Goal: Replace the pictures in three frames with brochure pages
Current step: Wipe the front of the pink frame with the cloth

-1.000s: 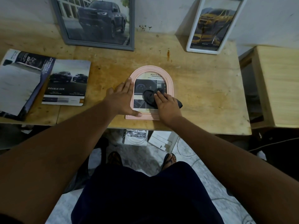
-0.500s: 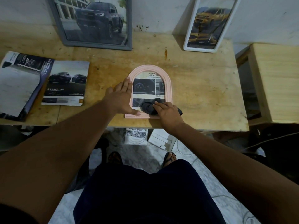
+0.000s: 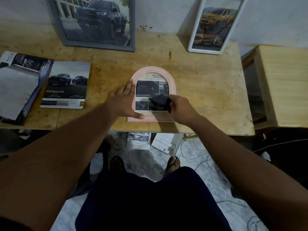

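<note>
From my head camera I look down at the wooden desk (image 3: 208,90). The pink arched frame (image 3: 173,84) lies flat near the front edge, with a brochure page (image 3: 150,90) showing a dashboard already behind its glass. My left hand (image 3: 124,101) lies flat and spread against the frame's left side, thumb on its bottom border, gripping nothing. My right hand (image 3: 180,108) is bunched around a dark cloth (image 3: 160,100) and presses it on the lower right of the glass. Half a second ago that cloth sat lower, near the frame's bottom edge, with my fingers laid flatter over it; now it is higher and more gathered, and the hand has turned sideways at the frame's right edge. My left hand has not shifted.

At the back, a grey frame (image 3: 65,34) with a dark truck picture and a white frame (image 3: 196,30) with a yellow truck picture lean on the wall. On the left lie the brochure (image 3: 65,84) marked "DOUBLE CAB" and, overlapping its left edge, loose open pages (image 3: 18,82).
</note>
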